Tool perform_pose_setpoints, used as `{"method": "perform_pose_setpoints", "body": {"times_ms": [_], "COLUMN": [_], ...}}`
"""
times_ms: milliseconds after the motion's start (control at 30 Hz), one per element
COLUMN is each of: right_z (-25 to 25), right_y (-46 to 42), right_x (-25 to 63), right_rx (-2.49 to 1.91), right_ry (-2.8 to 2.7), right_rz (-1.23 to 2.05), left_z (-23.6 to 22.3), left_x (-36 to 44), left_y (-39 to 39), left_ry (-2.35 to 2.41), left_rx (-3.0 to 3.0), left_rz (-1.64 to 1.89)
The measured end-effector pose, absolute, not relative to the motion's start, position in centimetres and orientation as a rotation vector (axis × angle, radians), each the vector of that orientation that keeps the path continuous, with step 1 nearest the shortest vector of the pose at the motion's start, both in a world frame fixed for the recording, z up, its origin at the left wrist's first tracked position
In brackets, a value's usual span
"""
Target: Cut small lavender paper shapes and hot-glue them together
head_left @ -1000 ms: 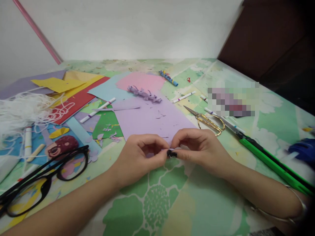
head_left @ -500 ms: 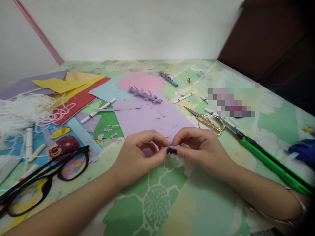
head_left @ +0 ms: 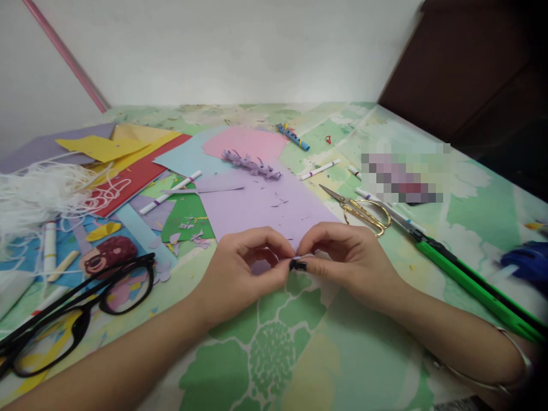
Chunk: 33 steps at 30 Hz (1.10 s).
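Observation:
My left hand [head_left: 242,268] and my right hand [head_left: 342,257] meet fingertip to fingertip at the near edge of a lilac paper sheet [head_left: 265,205]. Both pinch a small lilac paper piece [head_left: 286,260] between thumb and fingers; most of it is hidden by the fingers. A curled strip of lilac cut-outs [head_left: 252,162] lies at the far end of the sheet. Gold scissors [head_left: 362,210] rest just right of the sheet, beyond my right hand.
Black glasses [head_left: 72,311] lie at the near left. Coloured paper sheets [head_left: 128,165], white string [head_left: 38,191] and white markers [head_left: 169,193] crowd the left. A green-handled tool [head_left: 466,274] lies along the right. The flowered tablecloth [head_left: 278,342] covers the table.
My fingers have shifted slightly on the small paper piece; the left fingers have curled a little higher. Nothing else has moved.

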State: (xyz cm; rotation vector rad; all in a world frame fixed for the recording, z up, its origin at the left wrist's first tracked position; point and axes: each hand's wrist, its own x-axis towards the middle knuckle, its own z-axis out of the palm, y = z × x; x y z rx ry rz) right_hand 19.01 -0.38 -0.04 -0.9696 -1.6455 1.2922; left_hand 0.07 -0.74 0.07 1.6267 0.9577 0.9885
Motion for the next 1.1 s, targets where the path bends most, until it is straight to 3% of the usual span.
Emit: {"method": "perform_pose_setpoints", "body": {"times_ms": [1100], "right_z": [-0.29], "right_y": [-0.33], "right_x": [19.04], "right_rx": [-0.928], "right_ry": [-1.613], "right_rz": [1.344], "left_z": [0.06], "left_x": [0.06], "left_y": [-0.86], "left_ry": [0.936], "left_rx": [1.547], "left_rz": [0.972]}}
